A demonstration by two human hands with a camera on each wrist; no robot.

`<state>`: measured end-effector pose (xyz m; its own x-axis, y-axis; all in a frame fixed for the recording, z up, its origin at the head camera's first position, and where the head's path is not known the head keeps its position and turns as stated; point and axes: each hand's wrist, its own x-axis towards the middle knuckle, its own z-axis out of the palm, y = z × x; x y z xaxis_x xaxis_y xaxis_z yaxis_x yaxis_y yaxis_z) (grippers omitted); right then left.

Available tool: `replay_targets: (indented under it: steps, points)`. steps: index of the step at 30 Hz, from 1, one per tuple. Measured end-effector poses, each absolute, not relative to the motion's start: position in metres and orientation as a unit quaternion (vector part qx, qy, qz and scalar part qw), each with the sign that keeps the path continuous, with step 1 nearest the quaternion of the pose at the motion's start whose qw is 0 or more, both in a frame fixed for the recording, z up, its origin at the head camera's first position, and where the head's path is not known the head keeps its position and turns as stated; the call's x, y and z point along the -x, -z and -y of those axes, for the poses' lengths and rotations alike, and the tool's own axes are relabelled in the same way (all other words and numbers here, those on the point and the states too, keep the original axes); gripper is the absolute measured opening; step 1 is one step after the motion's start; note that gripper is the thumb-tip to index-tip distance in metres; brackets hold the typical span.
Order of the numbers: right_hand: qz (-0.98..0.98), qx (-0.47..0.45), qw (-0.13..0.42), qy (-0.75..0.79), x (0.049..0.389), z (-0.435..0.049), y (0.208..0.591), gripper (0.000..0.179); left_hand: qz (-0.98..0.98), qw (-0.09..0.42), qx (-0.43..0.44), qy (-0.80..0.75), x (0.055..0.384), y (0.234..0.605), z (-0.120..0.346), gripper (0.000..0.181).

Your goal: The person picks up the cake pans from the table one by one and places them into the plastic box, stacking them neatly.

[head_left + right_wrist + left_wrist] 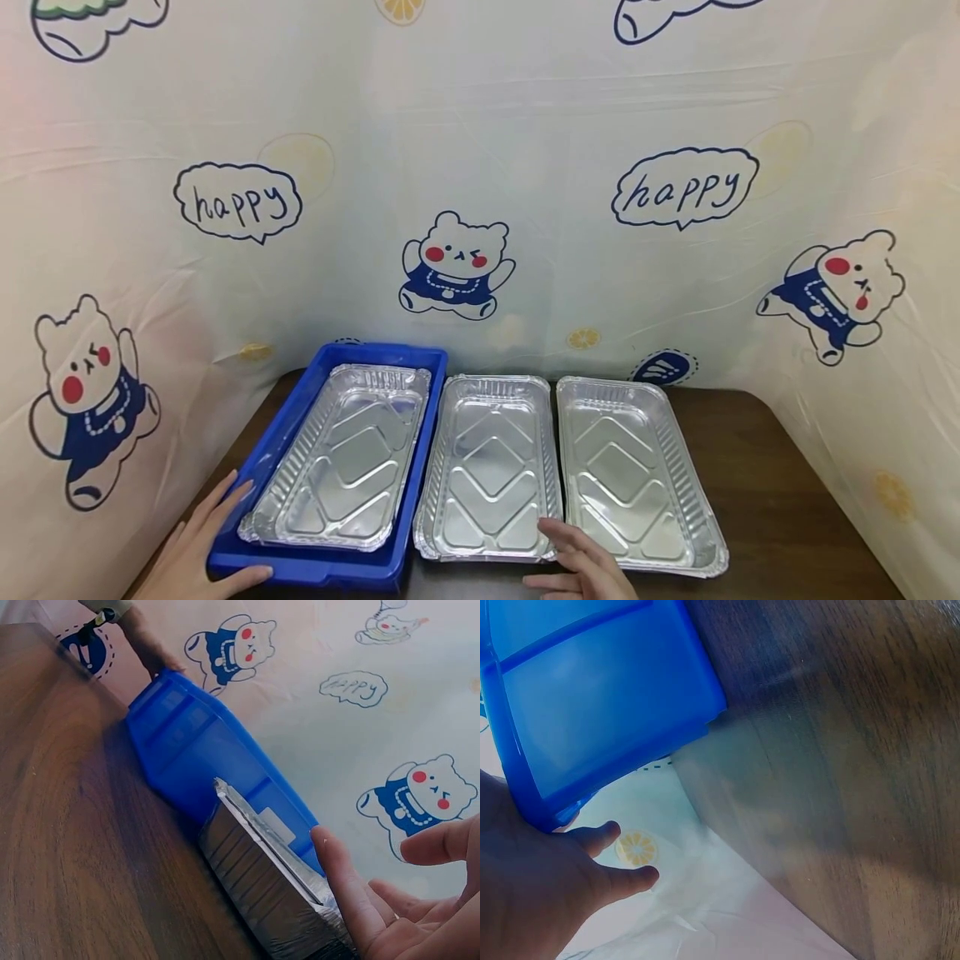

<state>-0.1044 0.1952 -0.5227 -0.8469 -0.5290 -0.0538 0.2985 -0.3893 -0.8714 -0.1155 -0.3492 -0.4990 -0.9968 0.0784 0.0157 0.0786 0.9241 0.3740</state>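
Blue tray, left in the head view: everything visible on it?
The blue tray is a rectangular container, apparently plastic, with a raised rim and ridged outer walls. It sits open side up on the brown table, left end of the row. A silver foil pan lies inside it, and the left hand touches its near left corner. The middle foil pan stands close along its right side; contact there is unclear.

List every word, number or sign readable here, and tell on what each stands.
"happy": left speech bubble on the backdrop cloth, head view.
"happy": right speech bubble, same cloth.
Blue badges: white strokes, no readable word.
Foil trays, blue tray: no readable text.
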Motion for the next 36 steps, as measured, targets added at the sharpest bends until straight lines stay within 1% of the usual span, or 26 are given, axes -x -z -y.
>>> replay_targets:
  steps: [3,9,18,23,28,36]
  points:
    - [-0.495,0.116,0.250,0.824,0.104,-0.198,0.523,0.049,0.980,0.002,0.044,0.194,0.115,0.500,0.350,0.110]
    - [-0.485,0.126,0.252,0.828,0.104,-0.201,0.525,0.045,0.978,0.000,0.046,0.201,0.115,0.501,0.351,0.109]
    - [-0.472,0.129,0.260,0.832,0.105,-0.203,0.525,0.040,0.971,0.013,0.058,0.233,0.114,0.504,0.353,0.107]
    - [-0.464,0.170,0.257,0.831,0.106,-0.206,0.526,0.044,0.971,0.015,0.058,0.232,0.115,0.504,0.353,0.107]
    - [-0.459,0.180,0.261,0.830,0.106,-0.209,0.526,0.046,0.970,0.005,0.057,0.238,0.114,0.504,0.353,0.107]
    - [-0.459,0.154,0.262,0.835,0.105,-0.213,0.524,0.042,0.970,-0.014,0.048,0.239,0.116,0.503,0.353,0.107]
